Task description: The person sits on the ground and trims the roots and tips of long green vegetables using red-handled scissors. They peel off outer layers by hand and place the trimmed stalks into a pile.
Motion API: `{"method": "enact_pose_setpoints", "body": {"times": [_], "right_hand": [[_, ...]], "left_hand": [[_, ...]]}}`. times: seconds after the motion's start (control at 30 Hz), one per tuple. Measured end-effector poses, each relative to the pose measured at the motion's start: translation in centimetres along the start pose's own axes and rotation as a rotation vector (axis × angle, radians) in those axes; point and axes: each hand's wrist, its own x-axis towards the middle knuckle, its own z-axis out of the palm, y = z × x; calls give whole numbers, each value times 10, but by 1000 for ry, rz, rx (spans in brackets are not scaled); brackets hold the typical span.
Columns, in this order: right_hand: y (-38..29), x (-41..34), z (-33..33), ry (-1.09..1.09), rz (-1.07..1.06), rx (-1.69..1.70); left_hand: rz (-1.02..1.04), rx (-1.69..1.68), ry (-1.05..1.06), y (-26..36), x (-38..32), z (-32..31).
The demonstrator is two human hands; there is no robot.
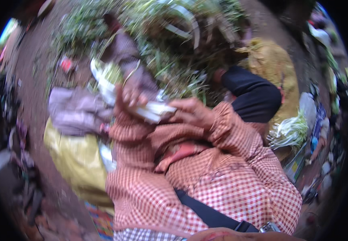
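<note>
My left hand (130, 98) is closed around a bundle of pale-stemmed greens (152, 112), and the cut-looking white stalk ends point to the right. The fingers of my right hand (193, 111) pinch at those ends from the other side. Motion blur hides the exact finger contact. Just beyond my left hand, more pale green stalks (109, 75) lie with something white along their edge. Both hands are above my lap, in front of the red-and-white checked smock (228, 192).
A heap of loose greens (174, 57) covers the ground ahead. Yellow sacks stand at left (74, 162) and right (270, 66). White-stemmed stalks (288, 131) lie at my right. A mauve trouser leg (128, 54) and a dark-clad knee (253, 93) flank the heap. A red scrap (66, 64) lies on the soil.
</note>
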Motion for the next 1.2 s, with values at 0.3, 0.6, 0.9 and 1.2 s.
{"method": "enact_pose_setpoints", "body": {"times": [0.3, 0.6, 0.9, 1.2], "right_hand": [[-21, -42, -13, -61, 35, 301], [-44, -113, -48, 128, 205, 106], [-17, -110, -72, 196, -58, -1242], [2, 2, 12, 600, -116, 40]], "left_hand": [[-4, 316, -130, -20, 16, 18], [28, 648, -61, -15, 8, 51], [173, 371, 166, 1, 18, 21], [66, 349, 254, -61, 14, 13]]}}
